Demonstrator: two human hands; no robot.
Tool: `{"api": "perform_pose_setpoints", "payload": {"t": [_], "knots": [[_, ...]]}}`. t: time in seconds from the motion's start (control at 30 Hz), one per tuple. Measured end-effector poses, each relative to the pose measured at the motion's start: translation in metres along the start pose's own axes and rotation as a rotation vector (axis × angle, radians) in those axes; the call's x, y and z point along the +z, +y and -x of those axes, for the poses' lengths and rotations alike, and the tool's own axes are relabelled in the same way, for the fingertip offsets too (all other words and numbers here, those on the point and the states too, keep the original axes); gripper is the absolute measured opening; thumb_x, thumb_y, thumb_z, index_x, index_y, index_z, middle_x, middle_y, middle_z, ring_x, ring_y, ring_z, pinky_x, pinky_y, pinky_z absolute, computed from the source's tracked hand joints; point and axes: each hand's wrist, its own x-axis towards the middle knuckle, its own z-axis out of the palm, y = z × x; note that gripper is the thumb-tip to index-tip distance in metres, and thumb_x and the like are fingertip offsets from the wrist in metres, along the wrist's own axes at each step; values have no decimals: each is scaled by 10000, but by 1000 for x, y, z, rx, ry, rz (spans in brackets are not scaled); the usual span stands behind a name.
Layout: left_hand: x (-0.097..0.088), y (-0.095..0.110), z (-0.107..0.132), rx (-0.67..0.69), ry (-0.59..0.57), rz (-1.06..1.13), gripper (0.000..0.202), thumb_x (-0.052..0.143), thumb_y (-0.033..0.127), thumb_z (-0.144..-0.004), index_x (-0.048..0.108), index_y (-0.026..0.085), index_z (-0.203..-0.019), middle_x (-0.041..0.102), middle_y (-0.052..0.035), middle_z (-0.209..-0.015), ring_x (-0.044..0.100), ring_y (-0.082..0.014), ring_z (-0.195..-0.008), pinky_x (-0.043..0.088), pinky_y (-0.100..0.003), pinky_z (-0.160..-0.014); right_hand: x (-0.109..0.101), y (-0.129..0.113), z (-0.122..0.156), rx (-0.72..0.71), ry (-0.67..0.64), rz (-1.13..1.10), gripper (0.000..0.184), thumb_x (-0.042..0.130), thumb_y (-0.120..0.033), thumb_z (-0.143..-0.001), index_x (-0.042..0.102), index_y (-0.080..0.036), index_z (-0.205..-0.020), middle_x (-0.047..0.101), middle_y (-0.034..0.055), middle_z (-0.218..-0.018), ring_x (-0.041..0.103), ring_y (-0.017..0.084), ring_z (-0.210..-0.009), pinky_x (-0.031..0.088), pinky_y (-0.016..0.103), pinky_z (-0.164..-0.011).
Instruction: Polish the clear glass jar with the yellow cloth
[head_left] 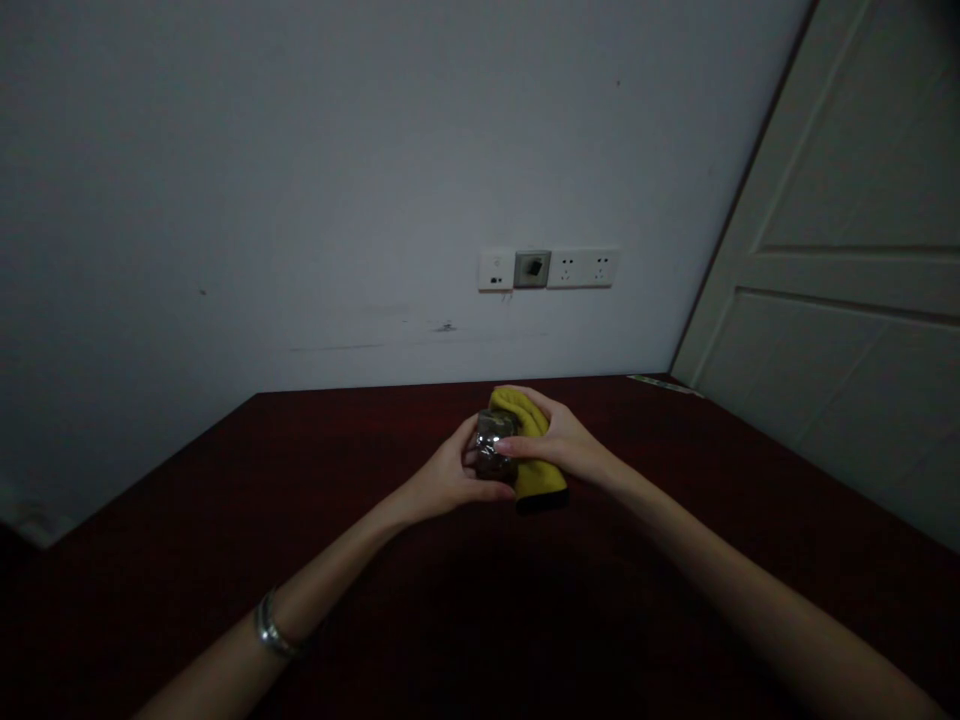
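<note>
Head view, the only one: taking the yellow cloth (541, 482) as my marker, the small dark shiny object (495, 465) is immediately to its L, pressed against it. That side-by-side contact is what counts most here, I'd say. The object looks a bit taller than wide, long axis approx. up-and-down (can't tell what it is, glassy maybe, the light's v. poor).

L hand (442, 482) is on the side away from the cloth, curled round the object w/ fingers at its far L edge and thumb low along its near side. R hand (564, 440) is at the cloth's R, fingers clamped over it, thumb reaching past it onto the object's front. So neither hand is nearer: both touch the object.

Can't tell if the object's base meets the tabletop (360, 440) below the cloth. Wall sockets (583, 268) sit beyond the cloth, a bit R.
</note>
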Motion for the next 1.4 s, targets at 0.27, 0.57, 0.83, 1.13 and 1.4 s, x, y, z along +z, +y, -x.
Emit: {"api": "perform_pose_setpoints", "payload": {"t": [0.27,0.57,0.83,1.13,1.4], "knots": [[3,1,6,18,82,-107,793,839,155,-536,429,189,-1214,577,-150,-1233,574,-320,-1140,467,-502,-953,-7,-5,1,-83,-143,192,666,812,-302,-596,510,-209,-1182,614,65,-1134,611,223,-1025,499,404,-916],[12,-11,17,109,177,-105,913,863,162,-474,393,215,-1254,519,-142,-1299,545,-317,-1171,473,-466,-955,-9,-24,16,-316,-202,493,438,621,-380,-829,527,-223,-1226,631,69,-1165,606,213,-1056,482,402,-942],[18,-11,14,136,213,-40,980,877,160,-411,389,199,-1261,521,-161,-1302,558,-324,-1147,485,-445,-934,1,-13,8,-410,59,383,233,528,-312,-902,687,-231,-1052,697,44,-1109,643,183,-1039,500,379,-943],[17,-6,14,173,206,-170,870,850,128,-455,429,202,-1212,577,-129,-1237,555,-304,-1158,490,-410,-940,1,-20,13,-737,-207,504,283,650,-235,-827,674,-272,-1107,654,32,-1204,568,209,-1182,436,437,-1050],[14,-17,14,172,182,-111,908,852,169,-482,387,193,-1261,520,-149,-1312,506,-315,-1218,440,-440,-1002,-1,-9,5,-472,-7,385,203,622,-265,-843,708,-276,-1027,706,18,-1101,636,202,-1080,504,412,-971]]}}
